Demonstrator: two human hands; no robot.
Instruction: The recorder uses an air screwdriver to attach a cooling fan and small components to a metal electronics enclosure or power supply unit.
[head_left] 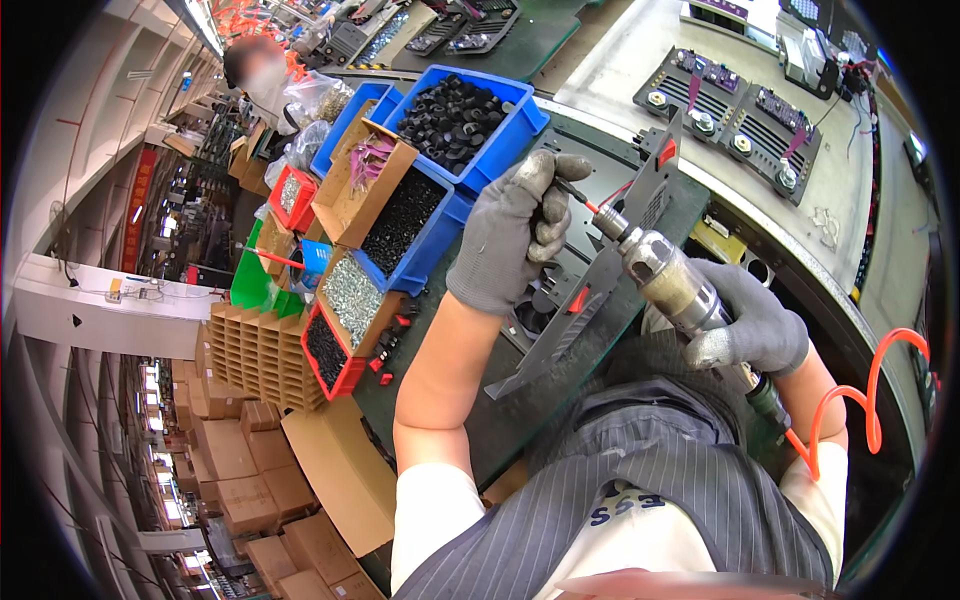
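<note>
My right hand (750,320), in a grey glove, is wrapped round a metal pneumatic screwdriver (672,282) that points up and to the left. An orange coiled air hose (872,400) runs from its rear end. My left hand (515,225), gloved too, has its fingers curled and pinched at the dark tip of the driver's bit (590,206). Whether a screw sits between those fingers is too small to tell. Below the bit, a grey sheet-metal chassis (540,350) with upright slotted panels and red parts rests on the dark green bench.
Left of the chassis stand blue bins (525,115) of black parts, a cardboard tray (345,215) with pink pieces, and red boxes (345,378) of small fasteners. Loose red and black connectors (385,350) lie beside them. Boards on dark plates (740,120) sit at the far right.
</note>
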